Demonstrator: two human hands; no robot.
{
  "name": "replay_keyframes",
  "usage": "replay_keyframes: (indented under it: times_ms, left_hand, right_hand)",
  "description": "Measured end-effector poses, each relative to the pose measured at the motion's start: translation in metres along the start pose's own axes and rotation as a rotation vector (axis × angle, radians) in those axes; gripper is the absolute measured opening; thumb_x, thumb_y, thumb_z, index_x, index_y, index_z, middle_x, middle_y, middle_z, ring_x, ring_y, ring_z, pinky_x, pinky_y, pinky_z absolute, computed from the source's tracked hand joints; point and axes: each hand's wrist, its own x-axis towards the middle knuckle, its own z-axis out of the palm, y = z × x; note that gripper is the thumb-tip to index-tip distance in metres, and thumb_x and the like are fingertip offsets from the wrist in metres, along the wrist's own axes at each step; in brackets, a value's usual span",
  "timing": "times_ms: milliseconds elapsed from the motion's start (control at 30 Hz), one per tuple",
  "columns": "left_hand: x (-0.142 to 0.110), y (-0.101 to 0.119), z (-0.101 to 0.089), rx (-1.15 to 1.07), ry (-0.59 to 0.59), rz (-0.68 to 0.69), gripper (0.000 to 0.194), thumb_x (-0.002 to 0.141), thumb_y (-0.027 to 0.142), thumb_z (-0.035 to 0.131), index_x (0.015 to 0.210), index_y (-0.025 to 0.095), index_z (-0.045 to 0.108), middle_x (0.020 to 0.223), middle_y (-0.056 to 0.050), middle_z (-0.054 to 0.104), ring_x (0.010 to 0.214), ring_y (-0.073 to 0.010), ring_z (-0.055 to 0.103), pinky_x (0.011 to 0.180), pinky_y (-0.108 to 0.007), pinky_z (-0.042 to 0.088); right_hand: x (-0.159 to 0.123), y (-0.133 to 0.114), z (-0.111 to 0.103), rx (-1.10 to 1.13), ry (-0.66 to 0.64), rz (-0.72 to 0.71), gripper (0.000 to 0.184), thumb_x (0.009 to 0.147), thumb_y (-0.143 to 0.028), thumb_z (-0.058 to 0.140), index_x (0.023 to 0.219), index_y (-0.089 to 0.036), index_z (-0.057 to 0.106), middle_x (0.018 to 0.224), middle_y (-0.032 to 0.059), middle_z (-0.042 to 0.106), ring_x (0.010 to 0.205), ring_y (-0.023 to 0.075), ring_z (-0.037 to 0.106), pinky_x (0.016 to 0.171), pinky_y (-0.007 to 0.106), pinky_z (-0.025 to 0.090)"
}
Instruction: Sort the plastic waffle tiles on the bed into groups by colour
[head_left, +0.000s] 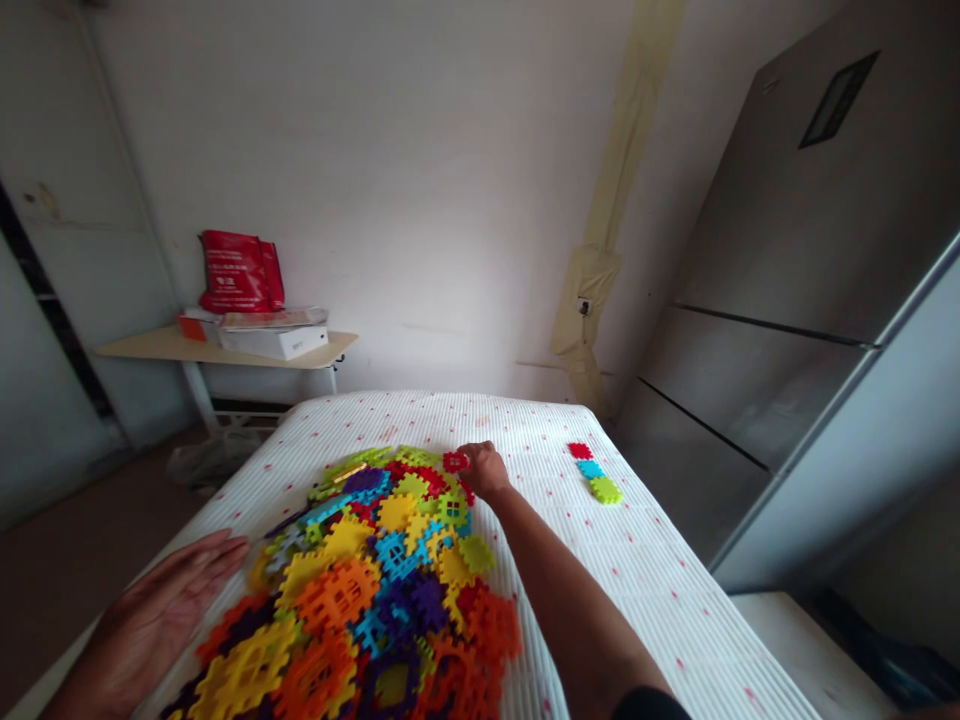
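A heap of colourful plastic interlocking tiles (397, 512) covers the near middle of the bed-like surface. At the heap's far right edge, my right hand (486, 468) has its fingers closed on a small red tile with window-like holes (454, 462). My left hand (169, 605) lies along the heap's left side, fingers stretched out, holding nothing. Off to the right, a red tile (580, 450), a blue tile (590, 469) and a lime-green tile (607, 491) sit in a row, touching or nearly so.
A white ribbed cover with red dots (660, 600) lies under everything. Beyond its left corner stands a small table (150, 345) bearing a white box (274, 340) and a red bag (236, 272). A tall grey refrigerator (772, 280) rises on the right; a wall closes off the back.
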Motion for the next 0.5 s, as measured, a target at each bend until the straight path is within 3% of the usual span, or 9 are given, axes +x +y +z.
replay_keyframes:
  times_ms: [167, 300, 500]
  left_hand:
    - [-0.008, 0.007, 0.007, -0.043, 0.048, -0.045, 0.042, 0.027, 0.041, 0.085, 0.065, 0.025, 0.075, 0.079, 0.001, 0.075, 0.122, -0.0285, 0.049, 0.106, -0.029, 0.035]
    - [-0.010, 0.009, 0.009, -0.050, 0.054, -0.052, 0.043, 0.025, 0.038, 0.085, 0.065, 0.024, 0.075, 0.078, 0.000, 0.075, 0.119, -0.0277, 0.051, 0.103, -0.026, 0.038]
    - [0.004, -0.002, -0.004, -0.022, 0.015, -0.040, 0.044, 0.030, 0.047, 0.084, 0.067, 0.025, 0.075, 0.081, 0.000, 0.076, 0.120, -0.0292, 0.050, 0.104, -0.028, 0.037]
  right_hand:
    - [0.017, -0.005, 0.003, -0.077, -0.121, -0.001, 0.052, 0.070, -0.028, 0.067, 0.121, -0.029, 0.057, 0.123, 0.0019, 0.060, 0.117, 0.0236, 0.045, 0.091, 0.038, 0.038]
    - [0.022, -0.001, 0.007, -0.120, -0.181, 0.019, 0.050, 0.070, -0.035, 0.068, 0.118, -0.029, 0.058, 0.119, 0.0040, 0.062, 0.114, 0.0257, 0.046, 0.090, 0.042, 0.037]
    - [0.018, -0.002, 0.006, -0.152, -0.102, 0.011, 0.042, 0.072, -0.032, 0.066, 0.113, -0.029, 0.060, 0.114, 0.0043, 0.062, 0.109, 0.0233, 0.048, 0.086, 0.037, 0.037]
